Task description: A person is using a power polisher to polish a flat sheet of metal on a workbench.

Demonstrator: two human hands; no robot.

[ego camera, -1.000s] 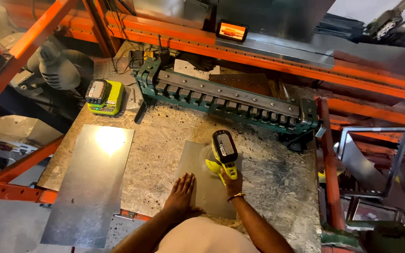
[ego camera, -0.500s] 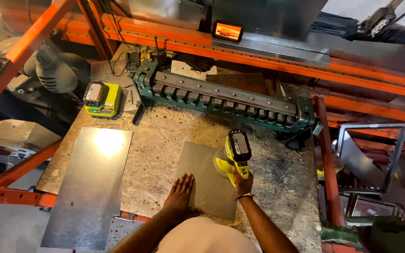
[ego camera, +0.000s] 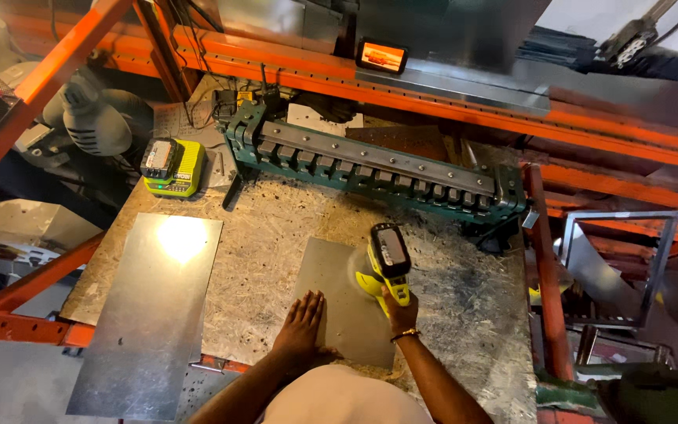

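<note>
Small metal sheet [ego camera: 347, 310]: flat on the bench [ego camera: 276, 228], near edge, pinned under my spread left hand [ego camera: 301, 326] so it cannot slide. Yellow power tool [ego camera: 386, 263]: my right hand [ego camera: 399, 308] wrapped tight around its grip, head over the sheet. Large sheet [ego camera: 147, 306]: left. Green brake [ego camera: 370, 169]: behind. Charger [ego camera: 170, 166], yellow-green box: far left. Orange-lit rectangular display [ego camera: 382, 56]: on the rack.

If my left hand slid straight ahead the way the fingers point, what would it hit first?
The left hand lies flat on the small metal sheet, fingers pointing away. Ahead is bare sheet, then workbench; the first obstacle is probably the green metal bender, though depth is unclear.
</note>
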